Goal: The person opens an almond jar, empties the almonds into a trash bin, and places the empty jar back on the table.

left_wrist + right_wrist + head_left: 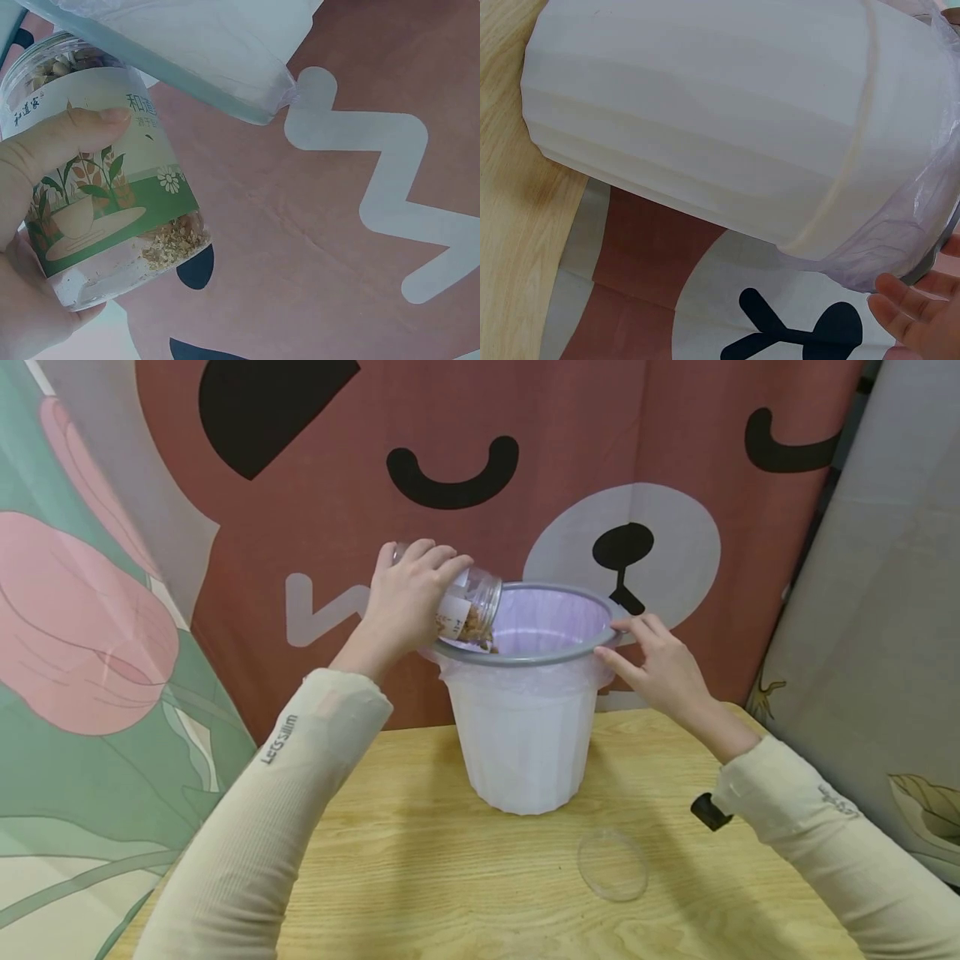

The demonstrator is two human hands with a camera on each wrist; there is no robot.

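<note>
A clear plastic jar (pixel 480 602) with a printed label is held in my left hand (pixel 412 589), tilted with its mouth over the near left rim of a white trash bin (pixel 525 735). Brown dried bits (pixel 477 625) gather at the jar's mouth. In the left wrist view, my thumb lies across the label (pixel 150 135), and pale crumbs (pixel 176 241) sit near the jar's base. My right hand (pixel 660 668) grips the bin's grey rim (pixel 611 627) on the right side. A thin purple bag (pixel 547 618) lines the bin and folds over its top.
A round clear lid (pixel 612 865) lies on the wooden table (pixel 450 877) in front of the bin. Behind the table hangs a reddish curtain (pixel 315 510) with a cartoon bear face. Other patterned curtains (pixel 862 610) hang at both sides.
</note>
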